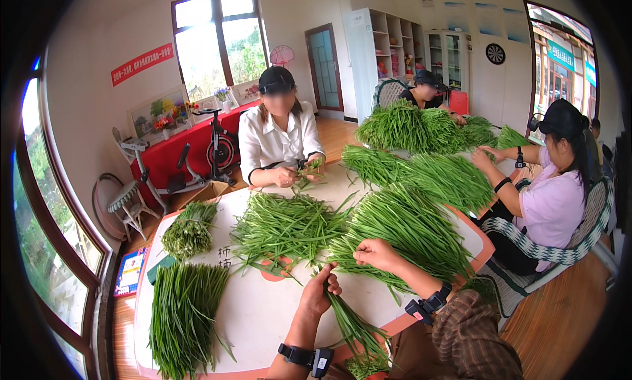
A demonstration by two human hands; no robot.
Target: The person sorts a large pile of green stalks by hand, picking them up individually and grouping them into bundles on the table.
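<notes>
My left hand (319, 289) grips a bunch of long green stalks (352, 327) that hangs down past the near table edge toward my lap. My right hand (375, 253) reaches into a big heap of the same green stalks (401, 232) and pinches a few of them. Both wrists wear black bands. A loose spread of stalks (286, 227) lies just beyond my left hand on the white table (263, 314).
A tidy sorted pile (184, 307) and a bundle (189, 230) lie at the table's left. Three other people sit around the table, sorting stalks from large heaps (421, 153). An exercise bike (220, 150), a chair (128, 205) and windows stand at left.
</notes>
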